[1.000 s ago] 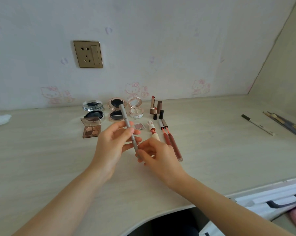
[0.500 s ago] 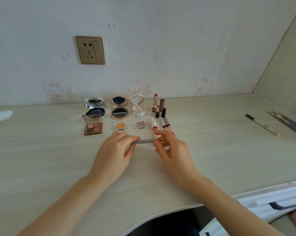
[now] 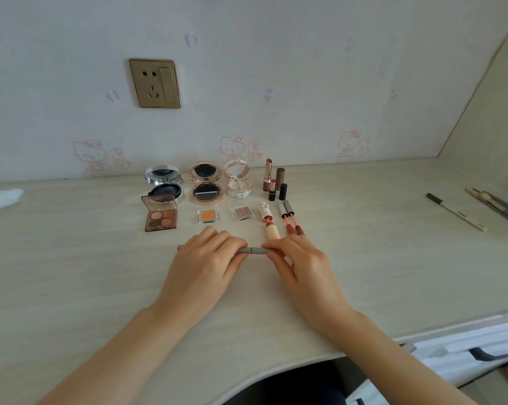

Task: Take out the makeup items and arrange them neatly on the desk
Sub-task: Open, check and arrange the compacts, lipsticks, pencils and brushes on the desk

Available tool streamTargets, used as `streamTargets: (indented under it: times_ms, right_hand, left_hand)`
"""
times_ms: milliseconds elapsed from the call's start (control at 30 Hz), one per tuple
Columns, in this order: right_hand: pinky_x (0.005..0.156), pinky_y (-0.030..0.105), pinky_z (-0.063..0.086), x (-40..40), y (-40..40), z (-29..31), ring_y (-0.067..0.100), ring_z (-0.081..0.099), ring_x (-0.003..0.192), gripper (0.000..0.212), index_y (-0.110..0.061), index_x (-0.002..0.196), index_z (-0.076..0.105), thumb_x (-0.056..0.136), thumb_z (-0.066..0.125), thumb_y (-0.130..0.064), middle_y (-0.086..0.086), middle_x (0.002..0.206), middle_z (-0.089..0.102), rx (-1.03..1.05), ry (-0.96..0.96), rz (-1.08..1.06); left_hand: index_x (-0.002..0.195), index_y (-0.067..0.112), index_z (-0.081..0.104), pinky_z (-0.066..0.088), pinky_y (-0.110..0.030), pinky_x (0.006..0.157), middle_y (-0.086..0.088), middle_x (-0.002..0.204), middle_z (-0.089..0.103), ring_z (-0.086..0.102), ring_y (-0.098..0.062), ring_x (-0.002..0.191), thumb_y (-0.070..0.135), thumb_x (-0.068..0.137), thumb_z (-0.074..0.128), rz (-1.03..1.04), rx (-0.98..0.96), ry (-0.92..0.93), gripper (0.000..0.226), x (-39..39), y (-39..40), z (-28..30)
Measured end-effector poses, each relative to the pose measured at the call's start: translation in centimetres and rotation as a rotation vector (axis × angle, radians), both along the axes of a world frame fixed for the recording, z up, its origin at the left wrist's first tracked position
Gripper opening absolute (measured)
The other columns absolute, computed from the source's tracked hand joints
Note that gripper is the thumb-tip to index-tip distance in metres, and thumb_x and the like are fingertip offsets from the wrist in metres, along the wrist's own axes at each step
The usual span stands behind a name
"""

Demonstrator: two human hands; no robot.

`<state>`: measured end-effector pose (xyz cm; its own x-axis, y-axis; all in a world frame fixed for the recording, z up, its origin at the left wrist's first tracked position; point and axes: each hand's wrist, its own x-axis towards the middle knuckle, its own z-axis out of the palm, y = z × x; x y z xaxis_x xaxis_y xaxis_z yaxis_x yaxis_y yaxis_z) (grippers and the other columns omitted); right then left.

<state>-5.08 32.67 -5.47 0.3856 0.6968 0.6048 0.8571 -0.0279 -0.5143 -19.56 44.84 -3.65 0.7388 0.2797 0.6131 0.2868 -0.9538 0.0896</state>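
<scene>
I have the grey pencil (image 3: 254,251) held crosswise between both hands, its long axis running left to right, parallel to the table (image 3: 378,258) edge and to the rows of makeup behind it. My left hand (image 3: 204,266) covers most of the left half, fingers curled over the barrel, with only the tip poking out past the knuckles. My right hand (image 3: 302,267) pinches the right end between thumb and fingertips. So each grip is closed on the pencil; neither hand is nearer, they share it. It sits low, at or just above the table; I cannot tell whether it touches.

The coming move, as I judge it, turns on that axis: the pencil lies square to the two lip gloss tubes (image 3: 289,217) and the bunny-capped lipstick (image 3: 268,222), which point away from me just beyond my right fingers. It could be set down where it is as a front row.

The pencil is a slim matte cylinder with a seam showing near its middle. Behind it stand glossy round compacts (image 3: 205,182), a brown eyeshadow palette (image 3: 160,217), two clear square pans (image 3: 208,215) and upright lipsticks (image 3: 268,174). The table is pale wood grain
</scene>
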Motion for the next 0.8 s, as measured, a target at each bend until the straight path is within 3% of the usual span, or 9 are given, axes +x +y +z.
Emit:
streamTargets:
  times_ms: [167,300,433,567,700,800]
  right_hand:
    - [0.074,0.021,0.045,-0.11,-0.19,0.13,0.012,0.056,0.077,0.015,-0.016,0.099,0.070,0.090,0.060,-0.021,-0.002,0.086,0.066,-0.004,0.016,-0.006]
    - [0.087,0.023,0.044,-0.14,-0.24,0.10,0.012,0.059,0.082,0.012,-0.017,0.099,0.070,0.090,0.062,-0.020,-0.005,0.086,0.066,-0.029,-0.016,0.024]
    - [0.084,0.024,0.045,-0.33,-0.25,0.17,0.014,0.059,0.081,0.015,-0.018,0.098,0.070,0.091,0.058,-0.024,-0.007,0.086,0.066,-0.029,-0.028,0.034]
    - [0.088,0.014,0.040,-0.40,-0.33,0.36,0.012,0.056,0.078,0.023,-0.018,0.097,0.071,0.093,0.051,-0.029,-0.009,0.084,0.064,-0.026,-0.032,0.049]
    - [0.097,0.006,0.031,-0.20,-0.35,0.39,0.015,0.058,0.077,0.015,-0.016,0.096,0.071,0.092,0.057,-0.019,-0.007,0.083,0.063,-0.019,-0.039,0.074]
    - [0.090,0.021,0.042,-0.22,-0.52,0.31,0.016,0.059,0.081,0.017,-0.016,0.099,0.071,0.091,0.057,-0.020,-0.005,0.085,0.066,-0.030,-0.012,0.103]
  left_hand:
    - [0.099,0.015,0.065,0.051,-0.035,0.062,0.005,0.084,0.063,0.058,-0.017,0.078,0.025,0.093,0.044,-0.080,-0.027,0.000,0.024,0.38,-0.60,-0.02]
    - [0.089,0.016,0.064,0.048,-0.032,0.056,0.007,0.075,0.058,0.055,-0.014,0.070,0.034,0.091,0.047,-0.067,-0.001,-0.008,0.024,0.46,-0.54,-0.02]
    - [0.082,0.016,0.067,0.044,-0.029,0.047,0.005,0.068,0.055,0.053,-0.015,0.058,0.036,0.095,0.044,-0.041,0.102,-0.027,0.033,0.63,-0.37,-0.34]
    - [0.082,0.020,0.066,0.036,-0.028,0.039,0.006,0.064,0.052,0.050,-0.015,0.048,0.041,0.096,0.039,-0.017,0.117,-0.002,0.037,0.52,-0.41,-0.45]
    - [0.085,0.025,0.061,0.032,-0.026,0.035,0.007,0.061,0.050,0.050,-0.013,0.046,0.046,0.099,0.029,-0.015,0.082,0.065,0.041,0.39,-0.16,-0.40]
    - [0.089,0.029,0.058,0.035,-0.027,0.035,0.008,0.061,0.051,0.053,-0.012,0.046,0.052,0.099,0.025,-0.033,0.055,0.095,0.042,0.12,0.32,-0.35]
